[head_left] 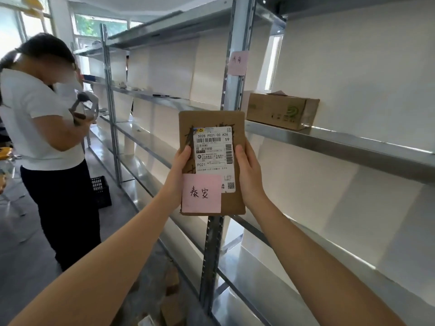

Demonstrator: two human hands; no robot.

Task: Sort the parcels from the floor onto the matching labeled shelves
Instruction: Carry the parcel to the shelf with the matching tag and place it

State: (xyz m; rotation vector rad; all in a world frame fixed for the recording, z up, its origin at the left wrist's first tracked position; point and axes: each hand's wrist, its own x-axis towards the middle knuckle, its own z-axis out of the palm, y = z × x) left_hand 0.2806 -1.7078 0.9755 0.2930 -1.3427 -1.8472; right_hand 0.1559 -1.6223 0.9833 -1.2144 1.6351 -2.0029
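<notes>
I hold a flat brown cardboard parcel (pixel 235 128) upright in front of the metal shelving. My left hand (pixel 180 165) grips its left edge and my right hand (pixel 248 170) grips its right edge. A white shipping label and a pink handwritten note (pixel 201 193) are stuck on its face. Another pink handwritten label (pixel 238 63) hangs on the shelf upright (pixel 237 31) just above the parcel. A brown carton (pixel 281 110) sits on the shelf (pixel 341 143) to the right of that upright.
A person in a white top (pixel 40 118) stands at the left beside the shelving, holding a grey object. A black crate (pixel 100 190) stands on the floor behind them. Several brown parcels (pixel 170 300) lie on the floor at the foot of the shelves.
</notes>
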